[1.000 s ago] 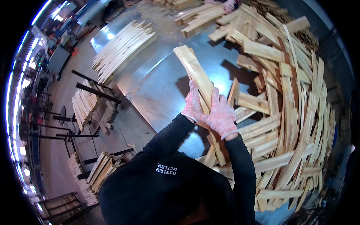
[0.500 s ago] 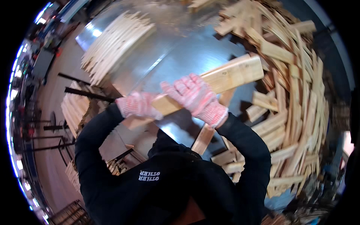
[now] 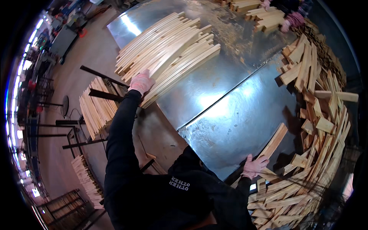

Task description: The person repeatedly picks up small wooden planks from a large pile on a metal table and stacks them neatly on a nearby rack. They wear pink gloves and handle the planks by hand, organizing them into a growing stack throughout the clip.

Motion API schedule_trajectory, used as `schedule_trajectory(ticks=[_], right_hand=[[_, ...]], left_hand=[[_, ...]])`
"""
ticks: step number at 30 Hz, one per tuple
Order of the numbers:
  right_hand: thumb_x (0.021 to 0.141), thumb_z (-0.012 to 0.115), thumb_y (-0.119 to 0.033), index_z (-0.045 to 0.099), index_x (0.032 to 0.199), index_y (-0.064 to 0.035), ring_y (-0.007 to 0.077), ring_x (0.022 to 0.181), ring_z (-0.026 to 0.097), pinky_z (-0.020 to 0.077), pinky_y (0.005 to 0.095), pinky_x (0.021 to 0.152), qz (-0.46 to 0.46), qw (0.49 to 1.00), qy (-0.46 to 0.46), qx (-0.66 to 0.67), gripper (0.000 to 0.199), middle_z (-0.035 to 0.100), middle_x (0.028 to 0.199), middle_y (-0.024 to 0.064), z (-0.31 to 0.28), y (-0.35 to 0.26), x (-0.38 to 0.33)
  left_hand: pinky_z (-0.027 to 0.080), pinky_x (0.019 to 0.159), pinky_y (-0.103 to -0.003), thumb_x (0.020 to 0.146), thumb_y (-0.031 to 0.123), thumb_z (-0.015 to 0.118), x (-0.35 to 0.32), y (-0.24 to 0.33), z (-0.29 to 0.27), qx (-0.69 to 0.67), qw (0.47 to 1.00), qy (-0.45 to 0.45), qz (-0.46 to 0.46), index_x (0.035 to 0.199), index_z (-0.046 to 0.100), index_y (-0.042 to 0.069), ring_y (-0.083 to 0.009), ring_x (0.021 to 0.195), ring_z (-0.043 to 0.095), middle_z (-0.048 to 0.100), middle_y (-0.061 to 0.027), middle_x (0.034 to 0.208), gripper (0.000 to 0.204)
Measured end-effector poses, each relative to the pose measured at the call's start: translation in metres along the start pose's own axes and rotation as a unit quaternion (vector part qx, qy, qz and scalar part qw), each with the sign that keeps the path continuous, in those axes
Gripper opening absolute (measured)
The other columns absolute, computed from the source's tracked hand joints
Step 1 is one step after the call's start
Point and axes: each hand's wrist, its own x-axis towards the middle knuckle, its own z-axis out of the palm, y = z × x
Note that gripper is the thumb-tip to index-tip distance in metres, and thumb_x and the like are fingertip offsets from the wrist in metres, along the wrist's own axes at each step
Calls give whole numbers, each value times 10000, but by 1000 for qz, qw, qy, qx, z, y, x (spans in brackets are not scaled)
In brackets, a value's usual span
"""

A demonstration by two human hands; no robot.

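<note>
My left hand [image 3: 142, 82], in a pink-and-white knit glove, is closed on the near end of a pale wooden slat [image 3: 174, 53]. That slat lies slightly askew on top of a row of slats [image 3: 153, 42] set side by side at the metal table's far left. Low on the right, my right hand [image 3: 254, 166], gloved alike, has its fingers at the near end of another wooden slat [image 3: 274, 141], which it grips at the table's edge. Part of that grip is hidden.
The metal table [image 3: 230, 130] has a seam across it. A loose heap of wooden pieces [image 3: 322, 142] curves along the right side. Another person's gloved hand [image 3: 293, 19] is beside stacked slats [image 3: 268, 17] at the far right. Black rack bars [image 3: 103, 94] and more slats [image 3: 97, 107] stand left.
My hands have moved apart. The left has gone up and left with a slat onto the row; the right has dropped to the lower right and taken hold of another slat.
</note>
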Motion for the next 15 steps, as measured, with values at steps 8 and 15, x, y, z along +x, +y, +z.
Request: schedule_trajectory(ticks=[8,15], right_hand=[[908,578,-181,601,1186,-53,291,981,623,510,378,876,-236,939,-37,246,307,655,1055,133,-36,-4,5],[927,609,-300,607,1297,-43,320,1156,615,486,402,997,-224,937,186,191,450,646,1254,167,-135,76,54]], left_hand=[[479,979,-437,869,374,712,-76,145,73,-324,911,-15,254,1505,352,48,-327,1195,573,566,-198,1344,801],[582,837,-460,929,187,640,-262,323,185,-680,418,-600,60,1255,526,-6,-341,966,665,652,-195,1094,395]])
